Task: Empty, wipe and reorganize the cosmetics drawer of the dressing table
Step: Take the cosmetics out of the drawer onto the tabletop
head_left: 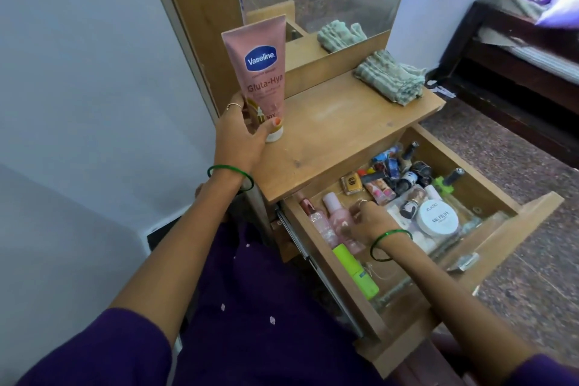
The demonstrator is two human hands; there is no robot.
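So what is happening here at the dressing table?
A person is emptying the open drawer. The left hand stands a pink lotion tube upright on the tabletop, while the right hand reaches for the pink bottles inside. The drawer is full, and a folded cloth waits on top.

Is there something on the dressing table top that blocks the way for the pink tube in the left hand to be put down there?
Nothing visible blocks it. The left hand holds the pink tube upright at the left edge of the table top, cap down. The wood beside it is bare; the only other thing there, the folded cloth, lies far right.
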